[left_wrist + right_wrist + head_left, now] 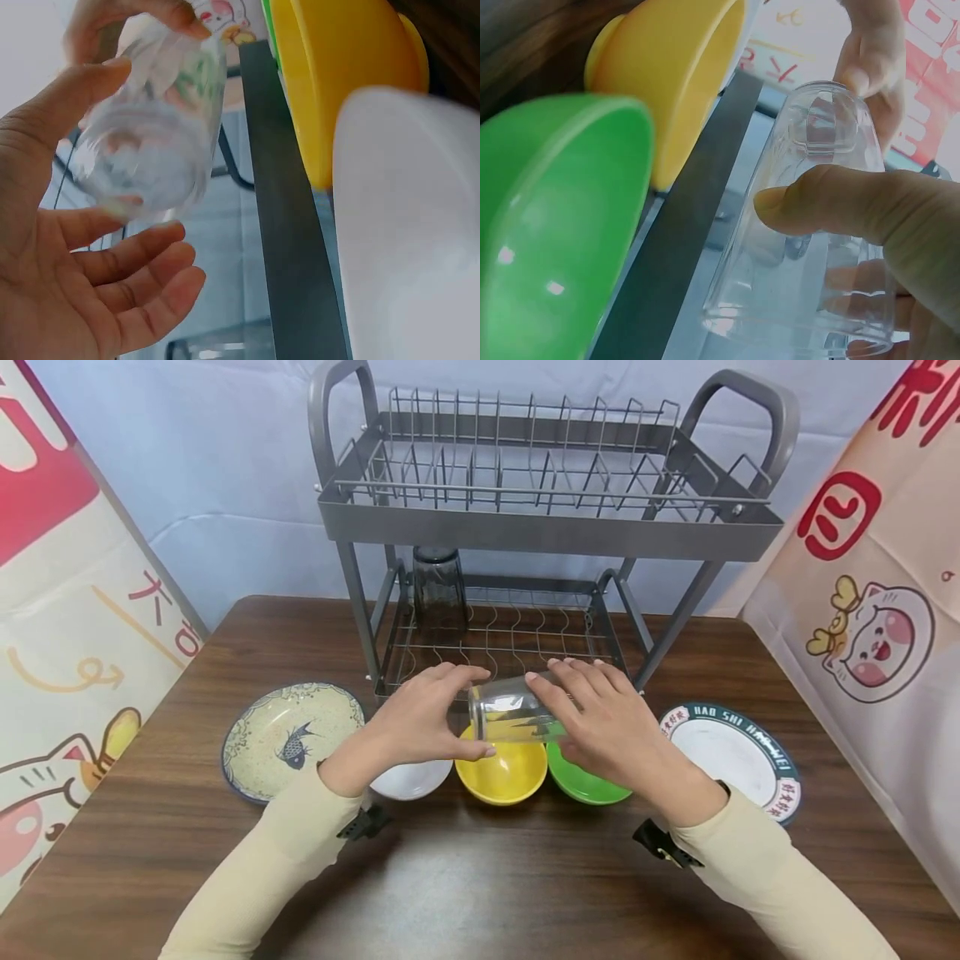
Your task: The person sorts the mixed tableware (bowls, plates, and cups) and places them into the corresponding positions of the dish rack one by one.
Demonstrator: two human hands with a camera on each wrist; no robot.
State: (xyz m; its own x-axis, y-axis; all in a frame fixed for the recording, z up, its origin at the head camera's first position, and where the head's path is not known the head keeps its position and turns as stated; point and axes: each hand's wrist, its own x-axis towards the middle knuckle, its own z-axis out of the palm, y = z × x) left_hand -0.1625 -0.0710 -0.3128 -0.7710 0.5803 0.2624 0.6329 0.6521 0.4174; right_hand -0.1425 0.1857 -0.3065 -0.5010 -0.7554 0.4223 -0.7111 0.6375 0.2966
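Note:
A clear drinking glass (510, 708) lies nearly sideways in the air above the bowls, its thick base toward the left. My right hand (611, 727) grips it; in the right wrist view the thumb (817, 199) presses along its side, with fingers behind. Around the base end, my left hand (420, 714) holds its thumb and fingers spread, fingertips right at the glass. Below are a yellow bowl (506, 777), a green bowl (588, 781) and a white bowl (412, 781), partly hidden by the hands.
A grey two-tier dish rack (547, 531) stands at the back, its upper tier fitted with wire slots. A dark glass (438, 589) sits upside down on the lower tier. A fish-patterned plate (262, 735) is at left, a green-rimmed white plate (720, 752) at right on the wooden table (480, 885).

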